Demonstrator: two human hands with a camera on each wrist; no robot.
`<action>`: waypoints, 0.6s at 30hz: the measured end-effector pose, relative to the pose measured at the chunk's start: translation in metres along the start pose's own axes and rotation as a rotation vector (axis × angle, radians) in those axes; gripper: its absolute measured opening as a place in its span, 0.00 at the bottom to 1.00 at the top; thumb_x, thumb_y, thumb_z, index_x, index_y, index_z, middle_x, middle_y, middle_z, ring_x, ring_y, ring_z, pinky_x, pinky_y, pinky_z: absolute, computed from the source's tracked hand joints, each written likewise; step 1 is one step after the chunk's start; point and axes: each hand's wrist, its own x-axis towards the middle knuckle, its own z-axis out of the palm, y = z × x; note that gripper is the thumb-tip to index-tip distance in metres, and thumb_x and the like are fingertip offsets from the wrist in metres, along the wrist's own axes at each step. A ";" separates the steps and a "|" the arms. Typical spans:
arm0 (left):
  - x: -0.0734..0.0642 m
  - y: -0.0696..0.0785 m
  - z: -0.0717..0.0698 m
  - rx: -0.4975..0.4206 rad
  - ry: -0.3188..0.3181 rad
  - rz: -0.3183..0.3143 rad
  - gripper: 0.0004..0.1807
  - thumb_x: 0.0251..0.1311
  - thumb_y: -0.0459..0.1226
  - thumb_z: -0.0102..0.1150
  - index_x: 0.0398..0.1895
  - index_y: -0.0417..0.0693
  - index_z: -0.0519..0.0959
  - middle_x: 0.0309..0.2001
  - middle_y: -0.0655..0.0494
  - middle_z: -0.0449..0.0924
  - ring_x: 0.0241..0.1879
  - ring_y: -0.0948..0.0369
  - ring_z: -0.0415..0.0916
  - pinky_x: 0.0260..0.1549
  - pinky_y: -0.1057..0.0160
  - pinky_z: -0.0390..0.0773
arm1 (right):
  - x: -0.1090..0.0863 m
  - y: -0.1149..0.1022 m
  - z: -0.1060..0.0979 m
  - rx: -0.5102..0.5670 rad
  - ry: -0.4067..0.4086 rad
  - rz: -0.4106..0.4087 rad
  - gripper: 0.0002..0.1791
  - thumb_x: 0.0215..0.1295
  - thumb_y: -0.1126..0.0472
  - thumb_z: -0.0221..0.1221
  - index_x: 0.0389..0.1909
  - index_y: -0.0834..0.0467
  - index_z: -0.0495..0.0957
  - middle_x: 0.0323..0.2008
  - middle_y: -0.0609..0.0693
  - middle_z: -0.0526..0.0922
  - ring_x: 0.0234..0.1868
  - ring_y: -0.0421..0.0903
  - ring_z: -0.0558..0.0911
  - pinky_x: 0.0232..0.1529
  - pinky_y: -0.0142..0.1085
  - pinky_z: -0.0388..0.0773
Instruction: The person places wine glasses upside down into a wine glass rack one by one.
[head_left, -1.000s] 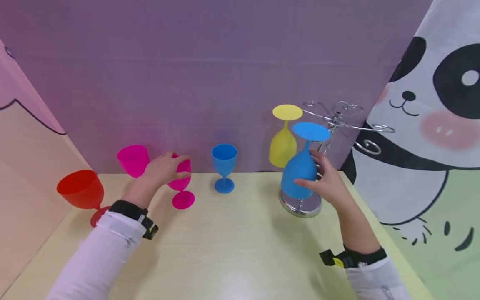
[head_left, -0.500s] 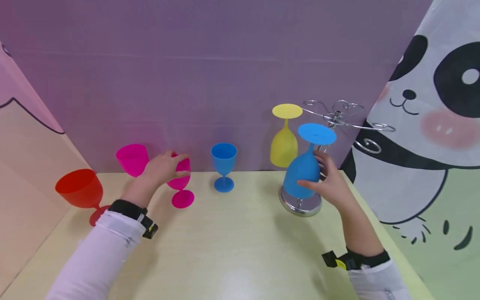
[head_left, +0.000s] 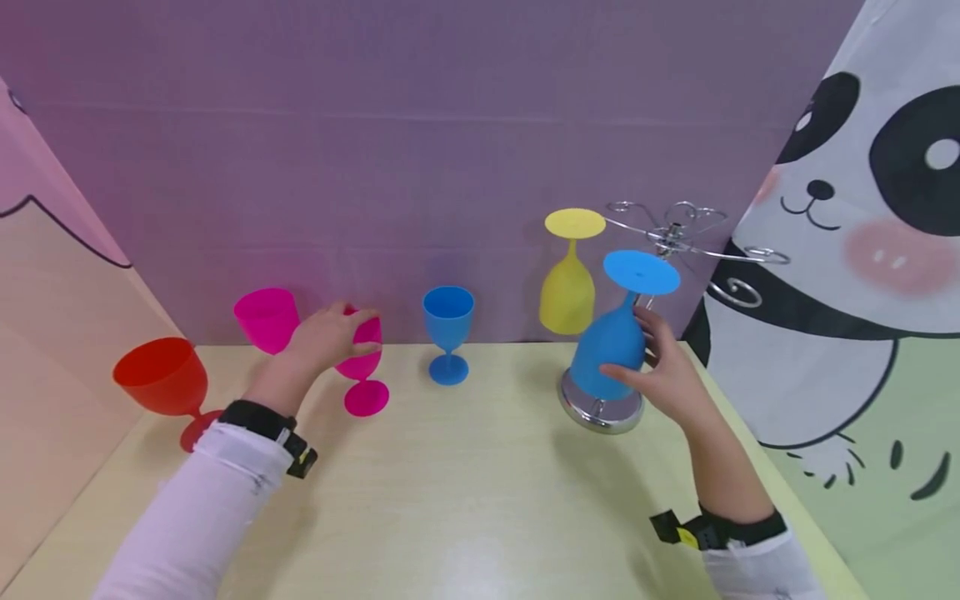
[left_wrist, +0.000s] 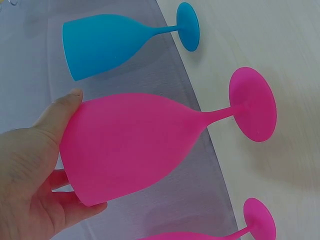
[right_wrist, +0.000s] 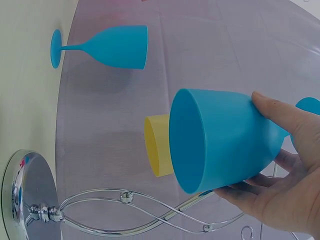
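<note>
My left hand [head_left: 322,337] holds a magenta plastic goblet [head_left: 363,367] by its rim, thumb on one side and fingers on the other. In the left wrist view that goblet [left_wrist: 135,145] has its foot at the pale tabletop. My right hand [head_left: 667,379] grips a blue goblet [head_left: 611,350] upside down by the bowl, its foot uppermost, in front of a chrome wire rack [head_left: 675,239]. The right wrist view shows the mouth of this blue goblet [right_wrist: 187,140] facing the rack's round base [right_wrist: 37,195]. A yellow goblet [head_left: 567,296] hangs inverted from the rack's left arm.
Another blue goblet [head_left: 448,321] stands upright at the table's back edge. A second magenta goblet [head_left: 266,321] and a red goblet [head_left: 161,379] stand at the left, partly behind my left arm. A purple cloth [head_left: 450,167] hangs behind the table [head_left: 450,492].
My right hand has moved a little to the right and toward me with the inverted blue goblet. The left hand stays on the magenta goblet.
</note>
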 end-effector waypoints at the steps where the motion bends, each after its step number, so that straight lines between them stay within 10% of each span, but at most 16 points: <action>1: 0.000 0.000 0.000 0.001 0.001 0.000 0.38 0.58 0.49 0.64 0.70 0.50 0.64 0.62 0.32 0.63 0.58 0.35 0.67 0.50 0.41 0.79 | 0.000 0.001 0.000 0.002 0.002 -0.007 0.52 0.60 0.58 0.67 0.75 0.60 0.41 0.74 0.67 0.50 0.72 0.70 0.54 0.66 0.65 0.58; 18: 0.000 0.000 0.002 0.000 0.005 -0.007 0.38 0.58 0.50 0.64 0.71 0.50 0.64 0.62 0.32 0.63 0.58 0.36 0.68 0.48 0.42 0.79 | 0.000 0.004 -0.004 0.010 0.010 -0.108 0.47 0.61 0.61 0.65 0.75 0.60 0.47 0.74 0.62 0.55 0.71 0.68 0.58 0.66 0.63 0.60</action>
